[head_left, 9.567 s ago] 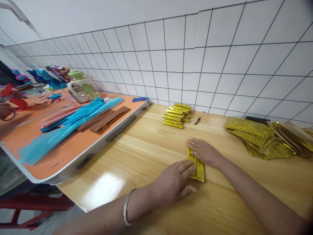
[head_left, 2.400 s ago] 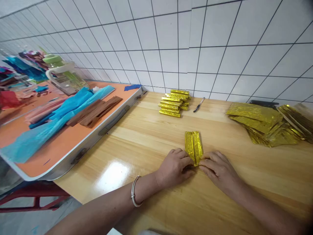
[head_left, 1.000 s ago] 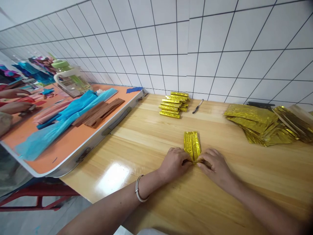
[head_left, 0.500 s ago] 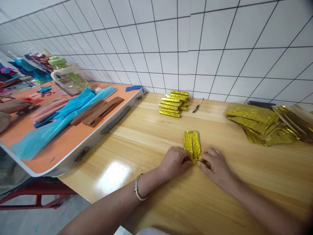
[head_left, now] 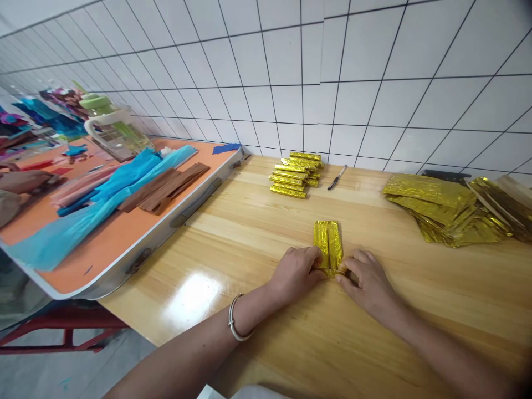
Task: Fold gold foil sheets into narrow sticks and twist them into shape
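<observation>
A strip of shiny gold foil paper (head_left: 328, 241) lies flat on the wooden table, its two sides folded in so they meet along a middle seam. At its near edge a narrow fold runs between my two hands. My left hand (head_left: 294, 274) pinches the near left corner between thumb and fingers. On the near right corner, my right hand (head_left: 366, 280) pinches the same fold. The fingertips partly hide both corners. Beyond the hands sits a pile of tightly folded gold foil strips (head_left: 293, 176), several of them stacked across each other.
Right of that pile lies a pen (head_left: 337, 178). Loose gold foil sheets (head_left: 440, 208) are heaped at the right by the tiled wall (head_left: 278, 61). An orange folding table (head_left: 124, 233) adjoins at left, bearing blue crepe paper (head_left: 103, 194), brown strips (head_left: 177, 185) and a green-lidded bottle (head_left: 100, 105); another person's hand (head_left: 25, 182) rests there.
Both hands keep their pinch on the gold foil, with only a slight shift of the fingers along the near fold. At the left, the other person's hand has moved a little.
</observation>
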The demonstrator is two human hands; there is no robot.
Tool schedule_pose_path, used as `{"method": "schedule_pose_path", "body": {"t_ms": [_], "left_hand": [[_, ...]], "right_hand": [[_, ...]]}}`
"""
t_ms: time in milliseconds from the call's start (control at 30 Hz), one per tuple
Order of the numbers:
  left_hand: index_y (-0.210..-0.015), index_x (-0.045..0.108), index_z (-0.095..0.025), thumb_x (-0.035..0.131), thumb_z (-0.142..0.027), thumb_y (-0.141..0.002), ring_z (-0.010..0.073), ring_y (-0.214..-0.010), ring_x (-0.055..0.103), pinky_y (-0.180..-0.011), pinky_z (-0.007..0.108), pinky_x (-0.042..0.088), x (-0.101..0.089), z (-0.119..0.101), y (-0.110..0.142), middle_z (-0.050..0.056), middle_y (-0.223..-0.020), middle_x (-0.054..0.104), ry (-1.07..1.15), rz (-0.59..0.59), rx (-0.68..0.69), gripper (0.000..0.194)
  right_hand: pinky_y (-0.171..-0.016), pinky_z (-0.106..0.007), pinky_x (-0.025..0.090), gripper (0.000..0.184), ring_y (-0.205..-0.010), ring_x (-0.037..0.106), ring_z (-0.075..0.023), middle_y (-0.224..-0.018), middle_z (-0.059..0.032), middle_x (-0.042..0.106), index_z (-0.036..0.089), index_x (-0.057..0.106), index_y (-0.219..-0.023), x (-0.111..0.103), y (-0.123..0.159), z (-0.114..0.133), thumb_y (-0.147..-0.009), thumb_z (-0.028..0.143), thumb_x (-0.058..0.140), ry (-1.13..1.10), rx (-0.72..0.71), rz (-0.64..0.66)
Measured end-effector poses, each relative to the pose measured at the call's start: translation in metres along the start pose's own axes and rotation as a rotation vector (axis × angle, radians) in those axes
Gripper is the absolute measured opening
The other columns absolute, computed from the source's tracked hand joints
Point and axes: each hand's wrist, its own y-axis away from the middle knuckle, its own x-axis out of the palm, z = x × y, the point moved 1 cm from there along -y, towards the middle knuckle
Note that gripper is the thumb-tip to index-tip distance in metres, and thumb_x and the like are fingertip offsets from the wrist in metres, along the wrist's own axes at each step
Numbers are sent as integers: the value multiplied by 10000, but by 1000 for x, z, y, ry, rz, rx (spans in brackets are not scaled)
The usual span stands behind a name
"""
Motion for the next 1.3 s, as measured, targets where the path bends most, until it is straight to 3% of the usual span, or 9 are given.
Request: {"method": "schedule_pose_path", "body": {"t_ms": [133, 267, 367, 500, 667, 933, 1167, 1300], "left_hand": [[-833, 504, -193, 668, -278, -732, 146, -719, 523, -631, 245, 370, 0, 0, 0, -7, -829, 548, 22, -28, -24, 211], [-807, 527, -197, 613, -267, -800, 146, -781, 528, -701, 257, 382, 3, -3, 5, -3, -847, 539, -9, -31, 13, 111], [-855, 552, -209, 520, -241, -876, 159, -846, 517, -727, 275, 374, 4, -11, 13, 12, -893, 555, -111, -21, 111, 50], [-970, 555, -200, 447, -222, -919, 181, -908, 486, -772, 312, 369, 5, -20, 21, 34, -951, 573, -250, 24, 295, 121], [-998, 556, -148, 413, -213, -929, 206, -941, 482, -805, 347, 380, 10, -26, 27, 80, -967, 584, -396, 54, 391, 172], [-1148, 486, -79, 408, -149, -895, 232, -920, 515, -767, 349, 422, 14, -42, 38, 132, -1017, 573, -553, 104, 394, 274], [-1094, 523, -97, 453, -183, -870, 247, -912, 517, -732, 341, 440, 13, -40, 38, 123, -1055, 558, -570, 131, 397, 249], [-1159, 496, -111, 448, -182, -874, 234, -912, 516, -732, 329, 435, 13, -38, 39, 111, -1085, 551, -547, 124, 386, 297]], "right_hand": [[-710, -357, 380, 56, -834, 473, -223, -841, -40, 552, 226, 554, -758, 0, -1, -2, -755, 255, 601, -12, 10, -2], [-691, -352, 379, 58, -816, 473, -225, -819, -40, 551, 231, 558, -758, -1, -1, -3, -750, 264, 605, -2, 18, -6], [-688, -351, 379, 54, -815, 469, -226, -806, -39, 543, 231, 558, -751, 0, -1, -3, -746, 256, 605, 9, 30, 3], [-688, -349, 380, 39, -819, 467, -227, -813, -42, 540, 228, 560, -749, 0, -1, -3, -750, 235, 598, 13, 31, 9], [-681, -352, 382, 26, -805, 470, -225, -801, -42, 543, 231, 562, -754, 2, 0, -5, -765, 239, 584, 15, 11, -1], [-729, -368, 399, 39, -845, 489, -223, -858, -40, 574, 232, 558, -798, 0, 3, -5, -770, 232, 586, -65, 9, -7], [-769, -367, 412, 115, -887, 504, -213, -905, -45, 588, 224, 562, -735, -8, 9, -3, -834, 244, 507, -164, 32, -56], [-777, -374, 411, 110, -900, 505, -218, -915, -48, 592, 220, 571, -710, -9, 6, -5, -811, 236, 533, -142, 40, -59]]}}
